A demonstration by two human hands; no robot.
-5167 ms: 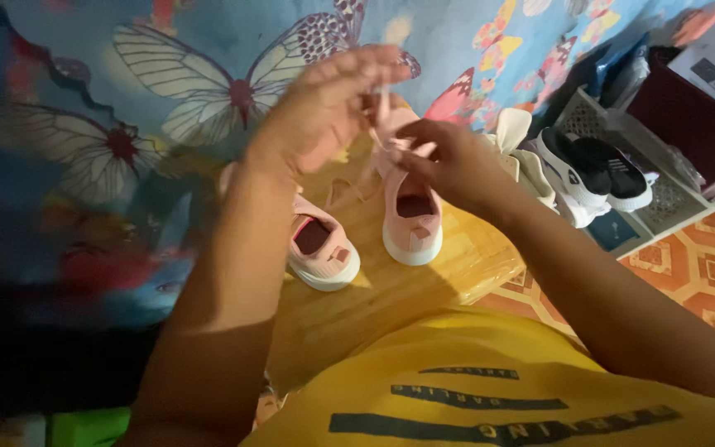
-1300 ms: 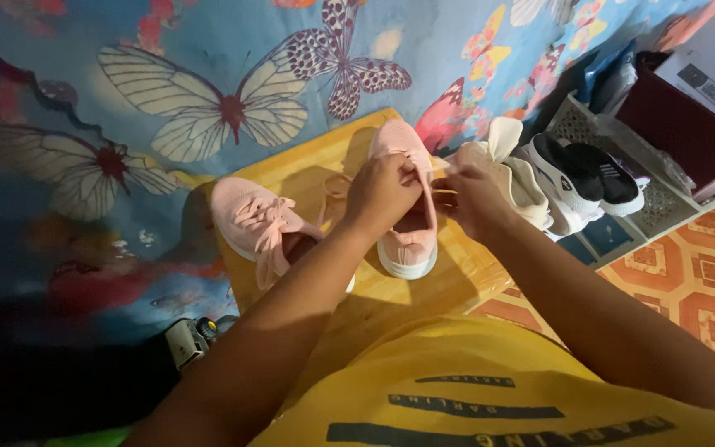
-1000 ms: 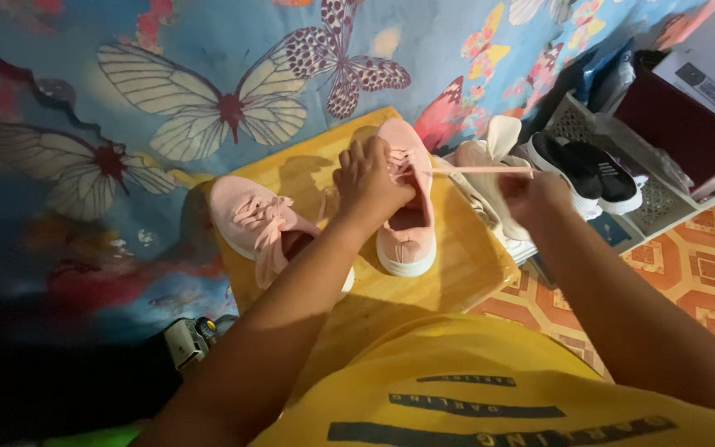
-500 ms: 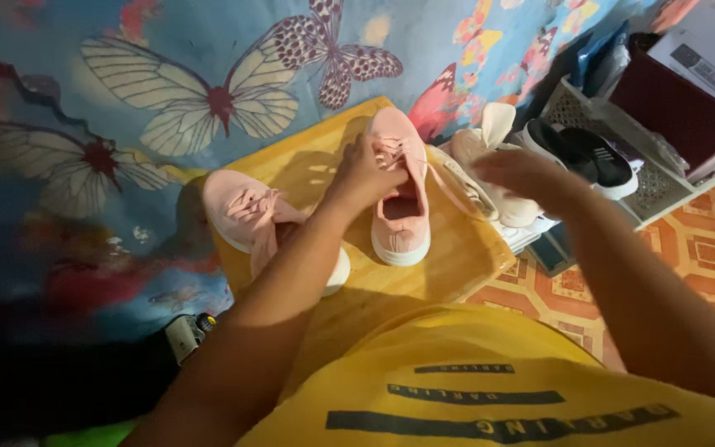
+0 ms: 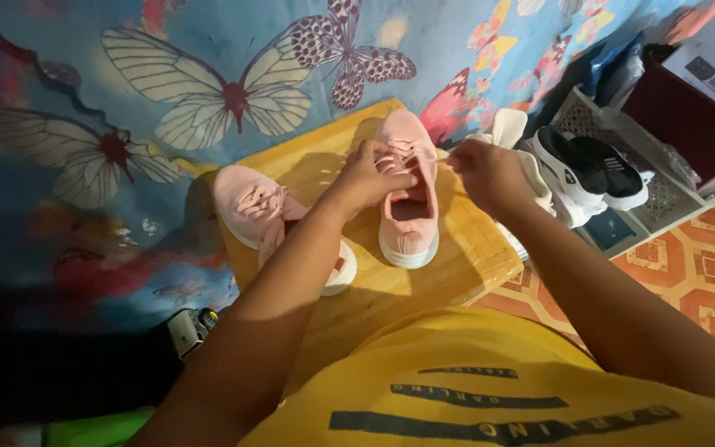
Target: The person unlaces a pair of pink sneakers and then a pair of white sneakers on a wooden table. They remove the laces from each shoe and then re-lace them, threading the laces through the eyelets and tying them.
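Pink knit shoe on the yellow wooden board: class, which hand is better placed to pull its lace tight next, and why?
Probably the right hand: it pinches the pink lace end beside the pink knit shoe, with room to draw outward. The left hand rests on the shoe's eyelets, better suited to steadying it.

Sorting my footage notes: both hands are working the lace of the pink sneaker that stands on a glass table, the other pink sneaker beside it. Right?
Not quite. The head view shows a yellow wooden table, not glass. The left hand and right hand work the lace on the pink sneaker, the other pink sneaker beside it.
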